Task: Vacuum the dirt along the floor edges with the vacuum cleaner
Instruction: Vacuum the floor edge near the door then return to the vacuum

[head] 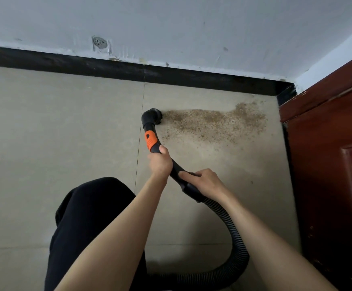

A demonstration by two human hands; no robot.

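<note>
A patch of brown dirt (215, 122) lies on the beige tiled floor near the black baseboard (108, 68) and the room corner. The black vacuum nozzle (152, 117) touches the floor at the patch's left end. Behind it runs a curved black handle with an orange grip section (150, 140). My left hand (160, 162) is closed around the handle just below the orange part. My right hand (202, 182) grips the handle's lower end, where the ribbed black hose (237, 244) begins and loops down to the bottom of the view.
A dark red wooden door (334, 164) stands along the right side. A grey-white wall (171, 28) rises above the baseboard, with a round outlet (100, 43) set in it. My knee in black trousers (91, 217) is at lower left.
</note>
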